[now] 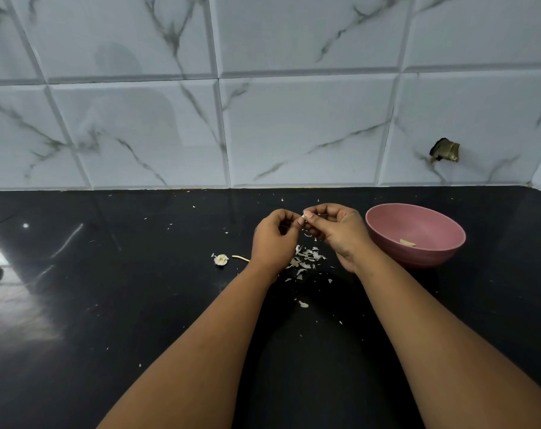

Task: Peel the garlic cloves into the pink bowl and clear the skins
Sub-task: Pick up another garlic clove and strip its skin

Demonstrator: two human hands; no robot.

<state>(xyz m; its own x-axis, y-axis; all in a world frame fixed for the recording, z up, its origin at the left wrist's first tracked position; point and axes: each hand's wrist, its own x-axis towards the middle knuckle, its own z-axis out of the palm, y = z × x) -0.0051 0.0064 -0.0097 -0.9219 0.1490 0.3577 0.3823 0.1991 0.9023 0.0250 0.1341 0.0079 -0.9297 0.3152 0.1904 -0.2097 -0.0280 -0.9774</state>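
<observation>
While the clove (303,216) is almost hidden, a pale tip of it shows between the two hands, raised over the tabletop (108,305) and just left of the bowl (415,234). The right hand (335,232) has its grip pressed together on the clove, thumb and forefinger pinching it. The left hand (275,239) is also closed, its fingertips meeting the same spot, probably pulling at the skin; what exactly it pinches I cannot tell.

Under the hands lies a heap of skins (306,260), and small flakes are spread widely around it. One peeled clove (407,242) lies already in the bowl. Left of the heap are the root end (221,259) of the bulb and a thin stem (240,258).

I judge that the peeling is near its end, while the clearing is not yet begun. Risks from here: the clove is small and could slip from the pinch and drop into the skins. A loose flake could also stick to it and go into the bowl. The fine flakes are light, so a quick sweep may scatter them further.
</observation>
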